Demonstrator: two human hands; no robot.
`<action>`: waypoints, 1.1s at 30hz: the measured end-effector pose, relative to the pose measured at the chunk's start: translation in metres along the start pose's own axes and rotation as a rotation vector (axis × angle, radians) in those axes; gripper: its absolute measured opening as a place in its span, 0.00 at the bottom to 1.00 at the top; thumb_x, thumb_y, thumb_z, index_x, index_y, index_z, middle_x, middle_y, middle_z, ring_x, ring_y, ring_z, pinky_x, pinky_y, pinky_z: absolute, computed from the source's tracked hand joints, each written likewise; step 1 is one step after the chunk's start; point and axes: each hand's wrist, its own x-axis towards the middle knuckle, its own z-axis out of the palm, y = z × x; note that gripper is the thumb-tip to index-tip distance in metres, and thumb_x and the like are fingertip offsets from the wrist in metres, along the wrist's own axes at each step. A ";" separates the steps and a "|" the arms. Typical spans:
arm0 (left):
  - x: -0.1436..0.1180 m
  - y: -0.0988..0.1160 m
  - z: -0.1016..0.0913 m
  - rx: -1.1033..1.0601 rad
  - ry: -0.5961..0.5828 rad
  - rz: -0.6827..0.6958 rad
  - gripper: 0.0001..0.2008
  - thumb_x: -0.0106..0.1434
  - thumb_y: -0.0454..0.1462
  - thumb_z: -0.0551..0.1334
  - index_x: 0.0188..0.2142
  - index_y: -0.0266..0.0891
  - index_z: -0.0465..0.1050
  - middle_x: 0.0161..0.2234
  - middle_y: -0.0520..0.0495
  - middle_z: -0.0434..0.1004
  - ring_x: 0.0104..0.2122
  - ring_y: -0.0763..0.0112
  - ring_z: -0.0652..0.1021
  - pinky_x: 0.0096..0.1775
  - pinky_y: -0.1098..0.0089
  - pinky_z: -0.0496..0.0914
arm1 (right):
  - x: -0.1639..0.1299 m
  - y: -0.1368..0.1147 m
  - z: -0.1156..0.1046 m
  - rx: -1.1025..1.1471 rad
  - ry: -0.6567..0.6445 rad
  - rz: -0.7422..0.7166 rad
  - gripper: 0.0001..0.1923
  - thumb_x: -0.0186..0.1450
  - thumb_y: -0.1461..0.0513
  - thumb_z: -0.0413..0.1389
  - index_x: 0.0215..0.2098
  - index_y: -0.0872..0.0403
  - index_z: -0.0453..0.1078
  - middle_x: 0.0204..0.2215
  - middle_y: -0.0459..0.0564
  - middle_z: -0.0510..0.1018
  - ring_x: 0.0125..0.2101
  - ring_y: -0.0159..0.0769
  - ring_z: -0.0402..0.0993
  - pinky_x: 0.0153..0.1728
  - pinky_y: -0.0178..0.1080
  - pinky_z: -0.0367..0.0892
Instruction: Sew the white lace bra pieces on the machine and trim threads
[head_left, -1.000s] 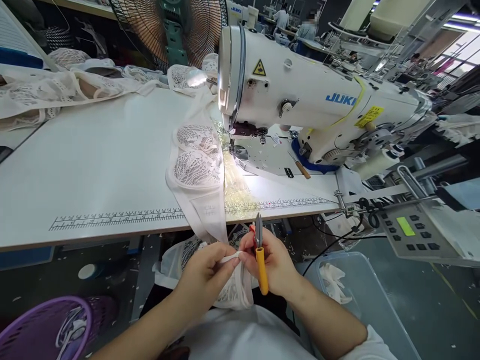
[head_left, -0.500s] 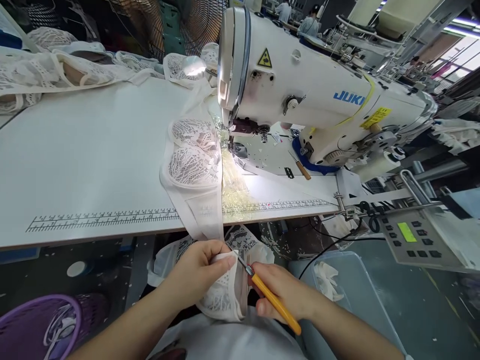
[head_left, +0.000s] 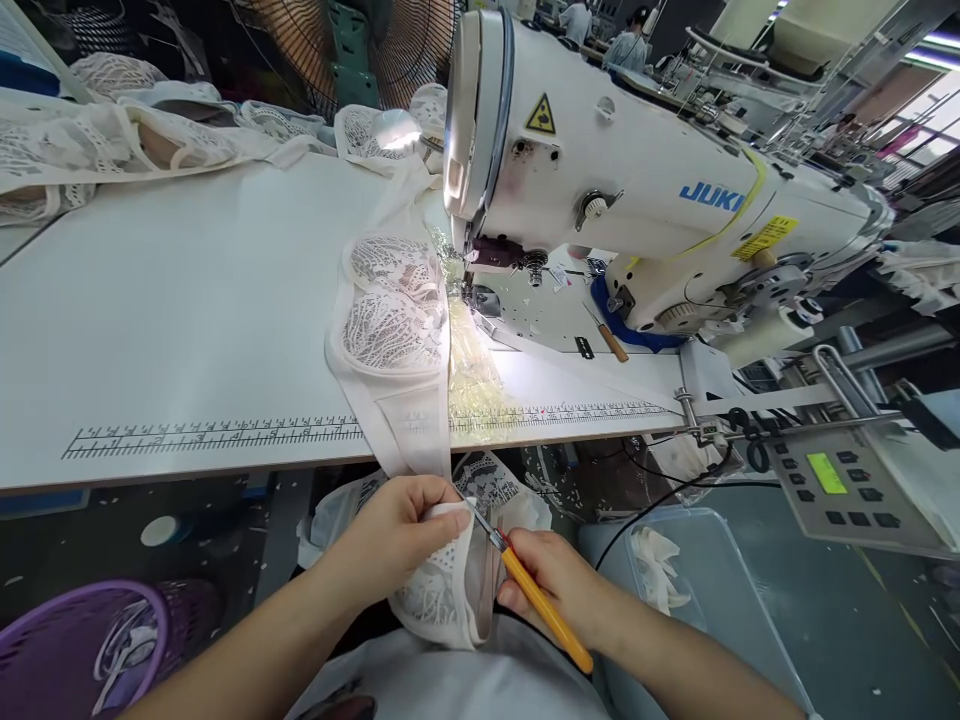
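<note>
My left hand pinches the end of a white lace garment piece below the table's front edge. My right hand holds yellow-handled thread snips, their metal tips touching the fabric right beside my left fingertips. A chain of joined white lace bra pieces runs from my hands up over the table edge to the needle area of the white JUKI sewing machine.
The white table has a printed ruler along its front. More lace pieces are piled at the back left. A purple basket sits lower left, a clear bin lower right, a control panel at right. People work far behind.
My right hand swung the snips from upright to slanted, tips now at the fabric by my left fingers. The left hand kept its pinch on the lace piece.
</note>
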 end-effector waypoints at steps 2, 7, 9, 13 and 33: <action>-0.001 -0.001 -0.001 0.006 0.007 0.003 0.13 0.48 0.43 0.60 0.17 0.39 0.61 0.14 0.59 0.53 0.16 0.80 0.54 0.18 0.76 0.48 | 0.000 0.003 0.003 0.039 0.035 -0.021 0.21 0.59 0.46 0.47 0.21 0.52 0.49 0.17 0.40 0.56 0.18 0.26 0.49 0.19 0.32 0.48; -0.004 -0.003 -0.004 0.060 0.005 0.039 0.13 0.52 0.44 0.59 0.19 0.38 0.63 0.16 0.58 0.57 0.16 0.79 0.57 0.18 0.76 0.51 | -0.004 -0.002 -0.001 0.130 0.185 -0.033 0.19 0.58 0.48 0.49 0.22 0.52 0.50 0.18 0.40 0.56 0.19 0.27 0.49 0.19 0.32 0.49; -0.005 -0.003 -0.006 0.096 0.025 0.072 0.12 0.53 0.44 0.59 0.21 0.38 0.64 0.17 0.56 0.60 0.18 0.77 0.61 0.20 0.75 0.56 | -0.006 -0.008 -0.002 0.200 0.239 -0.043 0.17 0.55 0.50 0.54 0.25 0.53 0.55 0.21 0.42 0.61 0.20 0.28 0.55 0.20 0.32 0.53; -0.010 -0.001 -0.011 0.233 0.110 0.164 0.10 0.53 0.43 0.59 0.23 0.38 0.66 0.19 0.56 0.61 0.20 0.76 0.62 0.22 0.74 0.57 | -0.003 -0.020 0.007 0.091 0.260 -0.189 0.10 0.54 0.58 0.56 0.32 0.54 0.63 0.28 0.48 0.70 0.28 0.34 0.65 0.28 0.35 0.61; -0.068 -0.028 -0.054 -0.371 0.146 0.045 0.17 0.50 0.45 0.65 0.18 0.37 0.61 0.21 0.54 0.66 0.18 0.79 0.63 0.20 0.75 0.60 | 0.023 -0.053 0.040 -0.157 0.003 -0.480 0.08 0.49 0.63 0.50 0.25 0.51 0.53 0.23 0.45 0.64 0.21 0.31 0.58 0.21 0.32 0.59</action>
